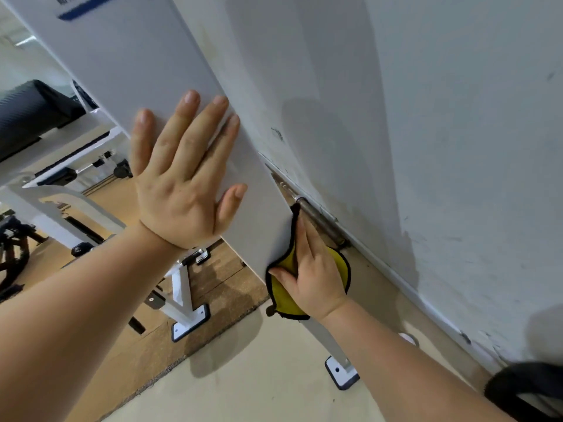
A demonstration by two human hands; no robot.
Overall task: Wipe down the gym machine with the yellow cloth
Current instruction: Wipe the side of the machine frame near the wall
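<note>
The gym machine's tall white panel slants across the upper left of the head view. My left hand rests flat on its face, fingers straight and spread. Lower down, at the panel's right edge, my right hand presses the yellow cloth with black trim against the panel's side. Its fingers lie along the cloth and its thumb hooks over the cloth's left edge. Much of the cloth is hidden under that hand.
A white wall stands close on the right, with a metal rod in the gap beside the panel. White machine feet are bolted to the floor. A black padded seat and other equipment are at left. A dark object sits at bottom right.
</note>
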